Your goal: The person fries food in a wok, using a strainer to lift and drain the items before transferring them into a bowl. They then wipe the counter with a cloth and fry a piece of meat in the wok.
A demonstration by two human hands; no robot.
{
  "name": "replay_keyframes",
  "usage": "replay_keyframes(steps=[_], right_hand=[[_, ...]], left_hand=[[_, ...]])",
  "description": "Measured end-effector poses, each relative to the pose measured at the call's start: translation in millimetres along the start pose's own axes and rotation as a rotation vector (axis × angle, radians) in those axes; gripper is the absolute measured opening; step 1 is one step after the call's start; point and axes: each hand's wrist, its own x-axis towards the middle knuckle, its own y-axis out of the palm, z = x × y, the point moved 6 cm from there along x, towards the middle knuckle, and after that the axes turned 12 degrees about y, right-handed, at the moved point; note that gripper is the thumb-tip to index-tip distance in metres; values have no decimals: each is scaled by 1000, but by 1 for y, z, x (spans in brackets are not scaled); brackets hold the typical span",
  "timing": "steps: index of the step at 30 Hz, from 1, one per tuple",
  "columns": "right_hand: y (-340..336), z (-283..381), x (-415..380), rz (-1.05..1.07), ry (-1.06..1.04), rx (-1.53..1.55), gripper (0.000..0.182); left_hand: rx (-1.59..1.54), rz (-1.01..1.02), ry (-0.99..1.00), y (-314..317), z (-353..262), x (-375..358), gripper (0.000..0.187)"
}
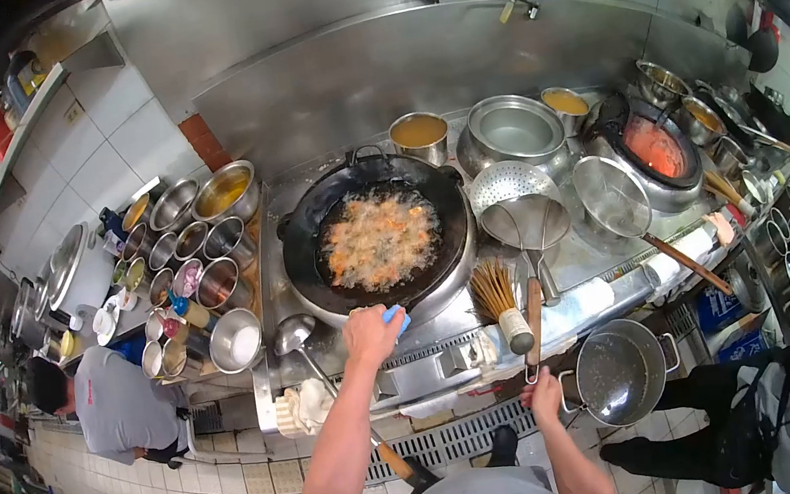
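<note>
My left hand (374,335) is closed round a folded blue cloth (396,320) at the near rim of a large black wok (303,250). In the wok, orange-brown pieces of food (382,237) bubble in oil. My right hand (542,398) is closed at the looped handle end of a wire strainer (533,303); the exact grip is partly hidden. The strainer's bowl overlaps a perforated skimmer (507,183). A bamboo brush (496,293) stands just left of the strainer handle. Left of my left arm, a long-handled ladle (294,333) leans on the stove edge.
Bowls and seasoning containers (218,284) crowd the left counter. A two-handled pot (621,372) stands low by my right hand. Behind the wok are a broth pot (419,134) and a wide steel pot (516,129). Another mesh strainer (612,196) lies right. Co-workers stand at both sides.
</note>
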Motion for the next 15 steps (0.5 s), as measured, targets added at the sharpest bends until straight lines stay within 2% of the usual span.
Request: replay_keyframes(steps=[1,3,4,5,7,8,9,11,12,13,14,15], right_hand=[[7,-21,9,-12,54,-123,48],[39,-18,1,-87,-586,-916,42],[51,-33,7,56,-453,-1020,36],[56,-36,9,71,-444,-1020,36],[78,-70,34,243,-519,-1472,41],[79,-90,49,233,-512,-1663,47],[75,-107,59,252,-499,-1663,47],[74,-134,80,172,-859,-1769,51],[68,-176,117,226,-745,-1880,53],[68,-184,127,218,-875,-1913,50],[71,-171,119,300,-791,-1922,48],[72,-155,113,377,-708,-1932,45]], left_hand=[[11,15,-5,1,-1,-3,45],[-10,88,-48,7,3,1,45],[-15,98,-68,9,3,1,45],[-18,103,-84,11,3,2,45],[16,106,-71,5,-2,4,46],[13,114,-66,3,-4,5,46],[10,122,-69,5,-3,4,46],[13,135,-80,10,4,5,47],[16,129,-78,9,3,5,47],[20,123,-77,9,2,4,47],[19,31,-58,10,4,3,46],[28,33,-77,10,6,2,46]])
